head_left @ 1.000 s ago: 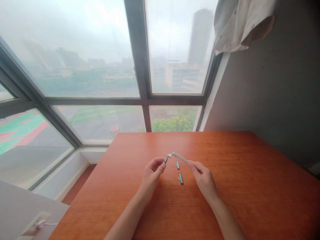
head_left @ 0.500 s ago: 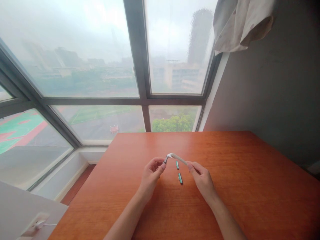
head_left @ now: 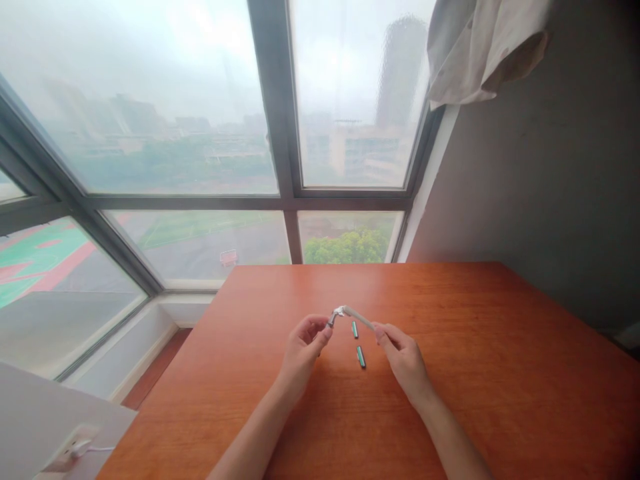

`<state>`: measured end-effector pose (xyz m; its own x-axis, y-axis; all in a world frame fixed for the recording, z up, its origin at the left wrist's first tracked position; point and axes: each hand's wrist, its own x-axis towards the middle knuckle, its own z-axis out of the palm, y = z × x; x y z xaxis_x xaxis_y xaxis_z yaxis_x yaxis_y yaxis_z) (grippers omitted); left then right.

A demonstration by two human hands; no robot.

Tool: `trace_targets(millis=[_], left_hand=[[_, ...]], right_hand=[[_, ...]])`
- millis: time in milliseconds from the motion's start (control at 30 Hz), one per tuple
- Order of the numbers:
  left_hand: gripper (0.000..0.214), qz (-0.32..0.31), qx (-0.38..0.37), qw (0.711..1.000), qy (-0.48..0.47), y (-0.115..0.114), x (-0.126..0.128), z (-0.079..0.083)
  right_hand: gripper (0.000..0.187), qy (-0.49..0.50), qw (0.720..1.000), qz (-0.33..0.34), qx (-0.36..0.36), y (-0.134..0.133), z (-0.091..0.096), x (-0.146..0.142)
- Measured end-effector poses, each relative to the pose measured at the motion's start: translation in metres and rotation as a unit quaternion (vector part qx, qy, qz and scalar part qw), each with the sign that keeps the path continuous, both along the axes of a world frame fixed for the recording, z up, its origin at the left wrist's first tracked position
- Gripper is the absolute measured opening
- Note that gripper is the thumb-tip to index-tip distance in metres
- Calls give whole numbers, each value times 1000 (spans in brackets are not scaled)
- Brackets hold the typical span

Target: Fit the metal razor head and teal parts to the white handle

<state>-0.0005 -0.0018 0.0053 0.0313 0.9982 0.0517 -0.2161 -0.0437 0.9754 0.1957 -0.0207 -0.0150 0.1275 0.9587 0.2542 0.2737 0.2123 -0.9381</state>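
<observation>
My left hand is closed in a pinch on a silver razor handle, its far end raised and pointing right. My right hand pinches the near end of a slim pale stick that resembles a toothbrush. The stick's far tip meets the razor's head end above the table; the contact is too small to make out clearly. Two green and black razor cartridges lie apart on the table between my hands: a farther one and a nearer one.
A reddish-brown wooden table spreads beneath my hands. Large windows with grey frames stand beyond it. Pale cloth hangs at the upper right, and a plug sits in a wall socket at the lower left.
</observation>
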Motion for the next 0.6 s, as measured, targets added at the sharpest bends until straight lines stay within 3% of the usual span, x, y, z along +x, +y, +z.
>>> trace_targets(millis=[600], left_hand=[[24,4,-3,1000,10,-2,0,2]], right_hand=[[38,1,1000,5,-17,1,-5,2]])
